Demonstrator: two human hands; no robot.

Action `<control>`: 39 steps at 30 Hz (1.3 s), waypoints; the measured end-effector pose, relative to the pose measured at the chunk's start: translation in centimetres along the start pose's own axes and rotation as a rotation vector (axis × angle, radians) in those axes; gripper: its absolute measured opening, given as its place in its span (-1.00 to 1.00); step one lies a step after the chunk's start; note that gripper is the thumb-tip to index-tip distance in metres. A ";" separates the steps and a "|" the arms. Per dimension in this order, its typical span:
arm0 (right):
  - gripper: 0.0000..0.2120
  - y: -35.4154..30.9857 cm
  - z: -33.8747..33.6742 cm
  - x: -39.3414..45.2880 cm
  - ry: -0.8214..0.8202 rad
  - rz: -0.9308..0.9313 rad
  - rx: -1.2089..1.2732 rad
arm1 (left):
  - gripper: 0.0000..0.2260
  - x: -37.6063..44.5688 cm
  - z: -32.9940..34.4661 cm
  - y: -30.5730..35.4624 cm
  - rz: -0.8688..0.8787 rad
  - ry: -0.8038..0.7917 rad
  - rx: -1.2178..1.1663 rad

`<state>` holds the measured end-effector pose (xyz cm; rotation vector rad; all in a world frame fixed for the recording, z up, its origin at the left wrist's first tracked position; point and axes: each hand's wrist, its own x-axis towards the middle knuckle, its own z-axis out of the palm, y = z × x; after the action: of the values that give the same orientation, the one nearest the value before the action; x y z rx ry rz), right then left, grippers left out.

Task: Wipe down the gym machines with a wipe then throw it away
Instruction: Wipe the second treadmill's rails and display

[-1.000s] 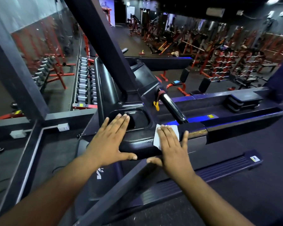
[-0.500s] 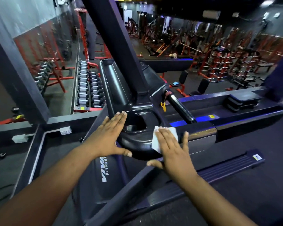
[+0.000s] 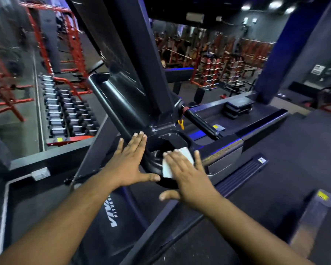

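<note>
We see the white wipe (image 3: 177,161) lying on the black treadmill console (image 3: 161,148), over the near right rim of its cup holder recess (image 3: 161,145). Our right hand (image 3: 187,176) lies flat on top of it, fingers straight and close together, pressing it down rather than curling round it; the thumb is spread out to the near side, off the wipe. The wipe shows as a folded rectangle, its long axis running from the near left, where one short edge peeks out by the heel of the palm, to the far right, where a corner pokes out beyond the fingertips. It lies flat against the curved plastic.

Our left hand (image 3: 130,163) is open too, fingers straight and pointing away from us, palm resting on the console's left edge beside the recess, thumb stretched toward the right hand. The two hands are near each other but do not touch.

Beyond the recess a black handlebar (image 3: 201,121) runs off to the right, with a yellow safety clip (image 3: 181,124) hanging by its root. A wide dark upright (image 3: 134,60) rises from the console. Below our left forearm the dark machine body carries white lettering (image 3: 115,213), only partly readable.

The room is a dim gym with a dark floor. On the left stands a dumbbell rack (image 3: 65,113) among red frames; further red racks (image 3: 218,67) fill the far right. A blue pillar (image 3: 275,54) stands at right, and ceiling lights (image 3: 275,5) glow above.
</note>
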<state>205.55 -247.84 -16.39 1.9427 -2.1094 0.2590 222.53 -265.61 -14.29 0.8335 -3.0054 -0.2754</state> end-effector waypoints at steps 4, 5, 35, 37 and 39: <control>0.25 5.3 -2.2 1.2 -0.216 0.216 0.132 | 0.29 0.6 -0.1 0.7 -0.006 0.030 -0.052; 0.26 6.1 -2.6 2.3 -0.253 0.247 0.183 | 0.27 0.8 -0.2 1.1 -0.008 0.037 -0.058; 0.26 5.4 -3.4 5.3 -0.351 0.156 0.087 | 0.35 1.6 0.3 2.2 -0.068 0.066 -0.091; 0.33 4.7 -3.8 4.9 -0.365 0.204 0.048 | 0.34 1.5 0.2 2.3 -0.069 0.060 -0.077; 0.38 4.2 -3.8 3.5 -0.354 0.257 0.047 | 0.34 1.5 0.1 2.3 -0.074 0.066 -0.070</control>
<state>201.38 -249.62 -11.52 1.8500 -2.6054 0.0096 220.07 -264.39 -14.08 0.9294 -2.8905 -0.3450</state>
